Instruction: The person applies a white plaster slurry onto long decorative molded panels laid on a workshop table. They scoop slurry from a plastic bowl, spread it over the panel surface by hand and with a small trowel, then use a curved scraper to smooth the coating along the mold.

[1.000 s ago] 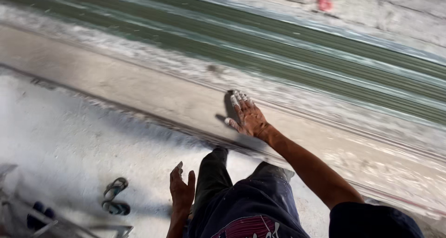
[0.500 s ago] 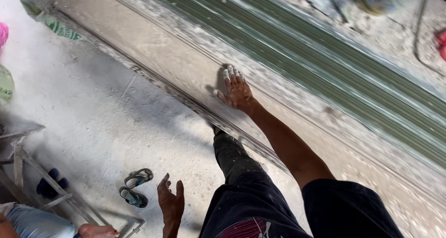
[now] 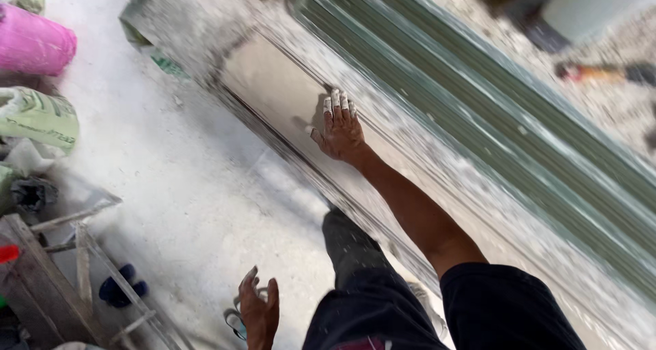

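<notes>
My right hand [image 3: 339, 128] is flat on the long pale board [image 3: 273, 84], palm down, fingers spread wide and holding nothing, fingertips white with dust. The board runs diagonally across the view, from the upper left down toward the lower right, lying on the dusty floor [image 3: 191, 179]. My arm stretches out over it from the dark sleeve [image 3: 506, 302] at the bottom right. Just beyond the board, on its far side, lies a stack of green ribbed sheets [image 3: 478, 118], running the same way and powdered with white.

My left hand [image 3: 258, 312] hangs low beside my dark trouser leg [image 3: 355, 268], open, fingers loosely splayed, gripping nothing and touching nothing. Right by it on the floor is a sandal [image 3: 236, 319], partly hidden behind the hand. Further left there is a pair of dark blue shoes [image 3: 119, 292] beside a rough wooden frame [image 3: 75, 254].

Up at the left edge sit a pink sack [image 3: 34, 46] and a pale green sack [image 3: 37, 118] below it, well apart from both hands. At the board's far end lies a greyish bag [image 3: 154, 29], dusted over. The top right is blurred; I cannot tell what is there.
</notes>
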